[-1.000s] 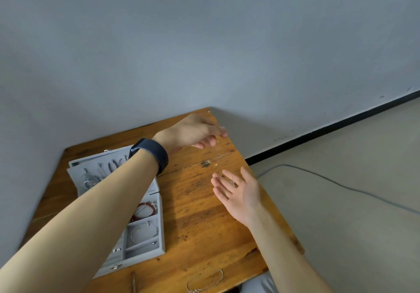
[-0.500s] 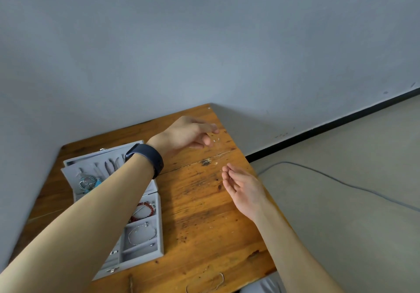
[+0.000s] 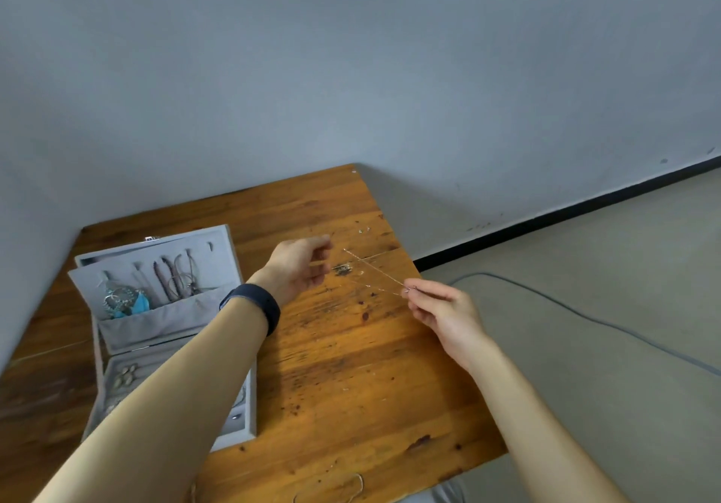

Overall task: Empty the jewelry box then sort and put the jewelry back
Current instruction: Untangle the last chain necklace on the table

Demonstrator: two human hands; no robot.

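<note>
Now right hand (image 3: 441, 313) pinching thin chain (image 3: 374, 268) above table (image 3: 351, 366); left hand (image 3: 298, 270) hovering beside, fingers (image 3: 318, 268) curled, grip on chain unclear; jewelry box (image 3: 218, 245) lying open.

- Table (image 3: 351, 385): orange-brown wood, plank grain in darker streaks, scattered dark brown and blackish stains.
- Jewelry box (image 3: 156, 319): light grey throughout, plain, with a matt, fabric-like lining and pocket.
- Feather-shaped piece (image 3: 137, 303) in the lid pocket: turquoise blue, beside silvery metal.
- Beaded strand (image 3: 166, 280) hanging in the lid: dull reddish brown.
- Chain (image 3: 374, 270): thin, pale silver.
- Wristband (image 3: 257, 303): very dark navy, near black, plain.
- Wall (image 3: 351, 73): flat pale blue-grey.
- Skirting strip (image 3: 565, 211): black.
- Floor (image 3: 604, 268): greyish beige, unpatterned.
- Cable (image 3: 585, 321): dark blue-grey.
</note>
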